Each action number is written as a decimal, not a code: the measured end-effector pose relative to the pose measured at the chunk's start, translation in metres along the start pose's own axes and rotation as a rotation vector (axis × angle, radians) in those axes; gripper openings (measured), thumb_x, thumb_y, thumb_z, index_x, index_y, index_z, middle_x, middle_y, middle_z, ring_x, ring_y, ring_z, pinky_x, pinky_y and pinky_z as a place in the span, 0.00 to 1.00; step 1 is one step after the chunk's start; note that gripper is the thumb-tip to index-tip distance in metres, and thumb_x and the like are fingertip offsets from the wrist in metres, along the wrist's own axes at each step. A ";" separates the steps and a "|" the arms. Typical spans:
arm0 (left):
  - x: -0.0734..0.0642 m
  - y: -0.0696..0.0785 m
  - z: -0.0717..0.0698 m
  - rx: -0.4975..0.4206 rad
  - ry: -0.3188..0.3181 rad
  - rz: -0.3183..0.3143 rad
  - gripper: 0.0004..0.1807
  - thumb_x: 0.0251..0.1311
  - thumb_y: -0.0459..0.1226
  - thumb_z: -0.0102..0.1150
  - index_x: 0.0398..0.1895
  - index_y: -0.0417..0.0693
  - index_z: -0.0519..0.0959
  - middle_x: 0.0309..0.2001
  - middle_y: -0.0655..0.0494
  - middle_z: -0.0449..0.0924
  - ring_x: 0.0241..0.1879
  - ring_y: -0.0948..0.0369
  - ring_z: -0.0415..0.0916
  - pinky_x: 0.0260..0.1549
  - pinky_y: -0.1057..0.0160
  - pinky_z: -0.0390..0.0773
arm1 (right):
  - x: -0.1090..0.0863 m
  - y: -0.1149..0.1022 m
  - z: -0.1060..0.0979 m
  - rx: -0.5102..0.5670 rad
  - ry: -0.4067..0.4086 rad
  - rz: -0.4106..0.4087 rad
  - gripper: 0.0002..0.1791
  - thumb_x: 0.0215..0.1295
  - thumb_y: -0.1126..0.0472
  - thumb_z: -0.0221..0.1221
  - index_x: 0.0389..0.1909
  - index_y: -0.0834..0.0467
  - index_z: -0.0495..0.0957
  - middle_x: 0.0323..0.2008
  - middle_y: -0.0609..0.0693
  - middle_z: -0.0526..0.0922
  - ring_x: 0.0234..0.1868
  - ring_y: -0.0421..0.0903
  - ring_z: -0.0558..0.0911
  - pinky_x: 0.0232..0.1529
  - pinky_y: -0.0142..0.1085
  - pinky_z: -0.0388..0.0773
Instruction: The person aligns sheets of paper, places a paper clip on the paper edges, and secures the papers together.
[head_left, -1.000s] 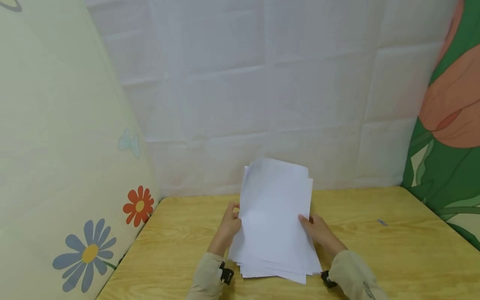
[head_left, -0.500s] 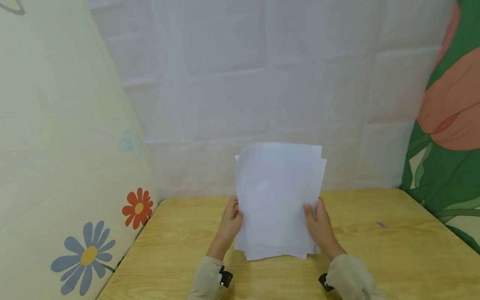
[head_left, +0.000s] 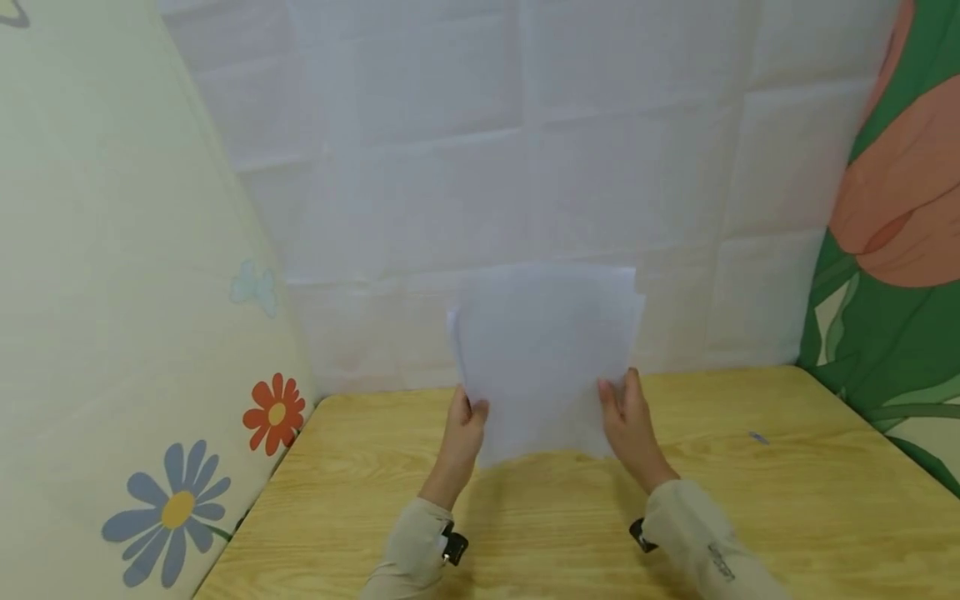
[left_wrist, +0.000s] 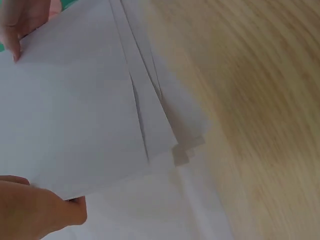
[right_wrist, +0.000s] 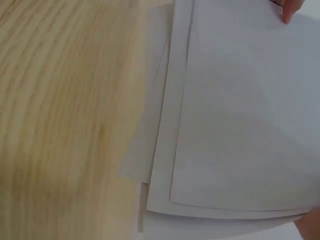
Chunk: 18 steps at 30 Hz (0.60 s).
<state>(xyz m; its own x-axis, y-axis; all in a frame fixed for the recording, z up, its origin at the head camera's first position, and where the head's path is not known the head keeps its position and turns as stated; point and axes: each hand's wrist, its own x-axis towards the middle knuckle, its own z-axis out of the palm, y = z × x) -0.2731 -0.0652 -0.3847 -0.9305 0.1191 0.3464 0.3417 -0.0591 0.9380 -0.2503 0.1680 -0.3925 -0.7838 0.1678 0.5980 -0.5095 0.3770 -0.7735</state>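
Observation:
A stack of white paper sheets (head_left: 547,358) is held upright above the table between both hands. Its sheets are uneven, with staggered edges showing in the left wrist view and the right wrist view. My left hand (head_left: 461,442) grips the stack's left edge, thumb on the near face and fingers behind. On the opposite edge, my right hand (head_left: 633,429) pinches the sheets with its thumb in front; its other fingers are partly hidden behind the paper. The left wrist view shows the left hand (left_wrist: 40,210) at the paper's near edge.
Beneath the paper lies a wood-grain table (head_left: 555,533). A small bluish scrap (head_left: 759,437) rests on its right side. A creased white cloth (head_left: 495,183) hangs behind, with a flowered panel (head_left: 165,317) at left and a green floral panel (head_left: 892,333) at right.
Both hands have raised the paper stack off the table and tipped it more upright. Its lower edge is now farther from the table's front.

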 end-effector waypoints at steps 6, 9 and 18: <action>0.001 -0.009 0.004 0.081 -0.031 -0.011 0.31 0.69 0.25 0.36 0.74 0.52 0.51 0.72 0.44 0.54 0.71 0.44 0.49 0.66 0.41 0.50 | -0.002 0.012 0.000 0.070 -0.010 0.045 0.13 0.75 0.64 0.45 0.50 0.70 0.59 0.43 0.58 0.68 0.46 0.42 0.67 0.46 0.24 0.63; 0.003 -0.012 0.005 0.103 -0.023 -0.011 0.31 0.69 0.25 0.37 0.74 0.51 0.52 0.72 0.43 0.53 0.72 0.44 0.47 0.67 0.40 0.48 | -0.003 0.017 0.000 0.093 -0.032 0.039 0.15 0.76 0.63 0.43 0.54 0.70 0.58 0.47 0.60 0.68 0.49 0.39 0.66 0.49 0.22 0.61; 0.002 -0.026 0.009 0.150 0.051 -0.030 0.27 0.64 0.22 0.40 0.67 0.36 0.57 0.66 0.35 0.61 0.68 0.41 0.55 0.66 0.42 0.52 | -0.009 0.026 0.003 0.073 -0.043 0.008 0.12 0.75 0.66 0.44 0.51 0.70 0.58 0.42 0.59 0.68 0.43 0.39 0.66 0.44 0.22 0.63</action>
<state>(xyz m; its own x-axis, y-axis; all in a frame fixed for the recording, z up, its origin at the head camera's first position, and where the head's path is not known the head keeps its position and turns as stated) -0.2832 -0.0547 -0.4082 -0.9446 0.0683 0.3211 0.3264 0.0931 0.9406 -0.2577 0.1733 -0.4184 -0.8015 0.1307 0.5836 -0.5266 0.3082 -0.7923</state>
